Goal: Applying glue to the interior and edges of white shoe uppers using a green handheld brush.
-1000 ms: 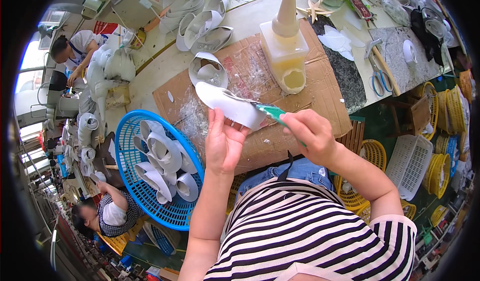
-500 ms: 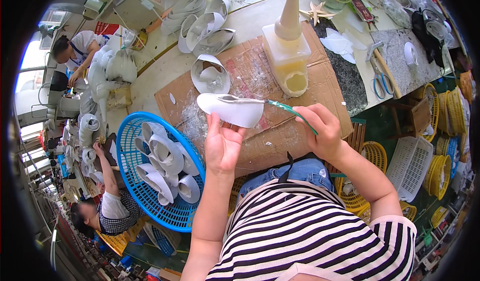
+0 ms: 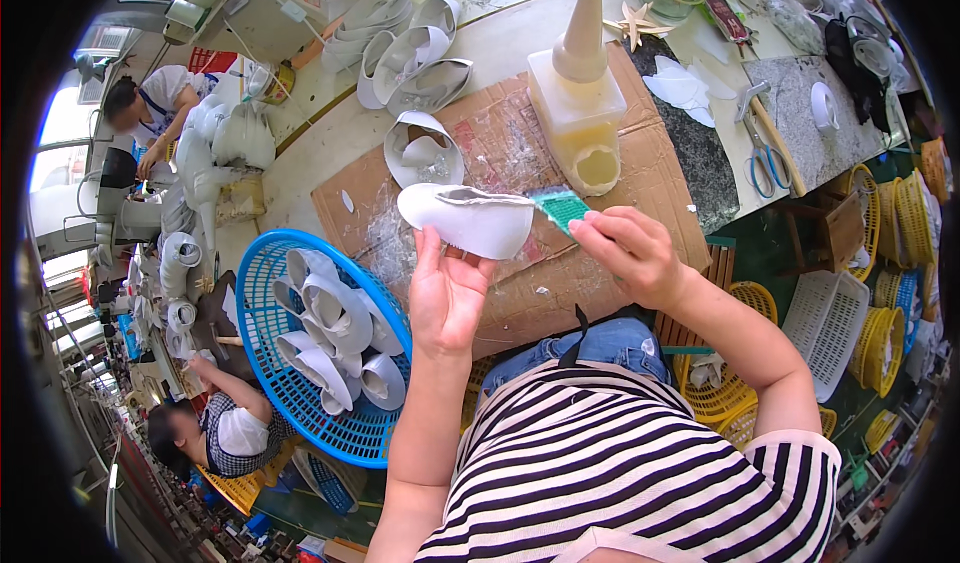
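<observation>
My left hand [image 3: 447, 298] holds a white shoe upper [image 3: 478, 225] from below, thumb up against its side and fingers curled under it. In my right hand [image 3: 640, 258], a flat green applicator piece [image 3: 562, 210] with a grid-like face is pinched between thumb and fingers. Its far edge meets the right end of the upper's opening. Both hands are above a worn cardboard sheet [image 3: 400, 313]. Beyond the held upper lies another white upper [image 3: 443, 163]. Behind my right hand stands a squat glue bottle [image 3: 577, 98] with a tan cone top and yellowish contents.
A blue basket [image 3: 262, 383] of white uppers stands left of the cardboard. More uppers [image 3: 410, 58] lie at the back. Scissors [image 3: 768, 163] and a hammer [image 3: 775, 143] rest on the right. Two co-workers [image 3: 240, 428] [image 3: 165, 103] work at left. Yellow baskets [image 3: 905, 223] are stacked far right.
My right hand has turned the green piece, so its broad face now shows instead of its thin edge. The upper stays nearly in place. A co-worker's arm at lower left has lowered.
</observation>
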Motion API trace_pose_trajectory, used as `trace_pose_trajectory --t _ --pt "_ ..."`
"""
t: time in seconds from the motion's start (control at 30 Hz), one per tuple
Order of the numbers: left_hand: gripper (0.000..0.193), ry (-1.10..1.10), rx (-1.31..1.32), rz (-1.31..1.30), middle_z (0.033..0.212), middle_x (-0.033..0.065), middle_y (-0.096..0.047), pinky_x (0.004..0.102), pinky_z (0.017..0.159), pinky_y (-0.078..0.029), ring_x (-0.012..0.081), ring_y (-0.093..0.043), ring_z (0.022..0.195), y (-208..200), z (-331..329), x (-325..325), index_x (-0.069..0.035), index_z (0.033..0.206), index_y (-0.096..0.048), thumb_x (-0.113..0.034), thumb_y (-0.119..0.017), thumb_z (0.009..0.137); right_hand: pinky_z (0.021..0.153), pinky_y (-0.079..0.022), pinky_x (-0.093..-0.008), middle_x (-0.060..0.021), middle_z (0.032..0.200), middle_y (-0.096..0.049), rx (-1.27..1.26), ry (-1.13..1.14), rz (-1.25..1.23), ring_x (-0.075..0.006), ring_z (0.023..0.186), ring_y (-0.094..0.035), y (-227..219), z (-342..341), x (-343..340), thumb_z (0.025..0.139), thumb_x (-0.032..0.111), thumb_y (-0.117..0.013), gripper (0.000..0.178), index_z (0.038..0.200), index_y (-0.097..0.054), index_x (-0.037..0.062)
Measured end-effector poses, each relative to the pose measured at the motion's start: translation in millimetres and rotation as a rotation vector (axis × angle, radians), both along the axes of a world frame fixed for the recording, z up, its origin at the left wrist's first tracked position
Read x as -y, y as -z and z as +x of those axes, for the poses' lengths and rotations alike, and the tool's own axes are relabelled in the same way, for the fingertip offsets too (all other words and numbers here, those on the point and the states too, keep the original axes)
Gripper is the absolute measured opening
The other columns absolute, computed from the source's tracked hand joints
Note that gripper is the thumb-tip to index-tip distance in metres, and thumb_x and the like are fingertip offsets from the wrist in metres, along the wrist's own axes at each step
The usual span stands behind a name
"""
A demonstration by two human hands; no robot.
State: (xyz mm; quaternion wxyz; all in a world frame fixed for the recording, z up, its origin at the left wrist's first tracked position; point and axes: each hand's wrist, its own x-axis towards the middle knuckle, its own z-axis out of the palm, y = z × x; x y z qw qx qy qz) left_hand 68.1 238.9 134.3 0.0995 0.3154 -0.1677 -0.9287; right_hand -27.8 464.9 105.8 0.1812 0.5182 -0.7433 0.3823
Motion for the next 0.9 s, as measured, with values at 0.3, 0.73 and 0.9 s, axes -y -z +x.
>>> trace_pose_trajectory --t 0.3,0.73,0.9 --pt "0.034 -0.015 0.051 0.015 0.142 0.0140 -0.047 0.0518 0.114 -0.037 0.0304 -0.044 0.134 -5.7 -7.7 -3.8 -0.011 0.139 -0.042 -0.023 -0.041 0.106 0.077 -0.058 -0.0341 -0.0125 0.107 -0.063 -0.141 -0.034 -0.017 -0.0255 0.088 -0.065 -14.7 13.4 26.1 0.074 0.007 -0.068 0.036 0.109 -0.069 -0.0005" --pt "0.034 0.021 -0.035 0.044 0.142 0.0103 -0.048 0.0529 0.112 -0.040 0.0294 -0.047 0.132 7.3 3.2 18.5 -0.014 0.139 -0.040 -0.024 -0.038 0.107 0.065 -0.052 -0.0378 -0.0122 0.089 -0.061 0.256 0.251 0.043 -0.0296 0.076 -0.062 22.2 -14.9 -23.7 0.079 -0.001 -0.064 0.031 0.109 -0.063 0.0019" --pt "0.034 0.027 0.078 0.021 0.141 0.0125 -0.049 0.0520 0.114 -0.038 0.0298 -0.047 0.132 13.9 -0.1 12.0 -0.009 0.138 -0.042 -0.024 -0.038 0.107 0.068 -0.049 -0.0413 -0.0143 0.088 -0.060 0.331 0.331 0.107 -0.0344 0.078 -0.061 53.3 -32.4 -20.3 0.086 -0.001 -0.061 0.018 0.104 -0.063 0.0031"
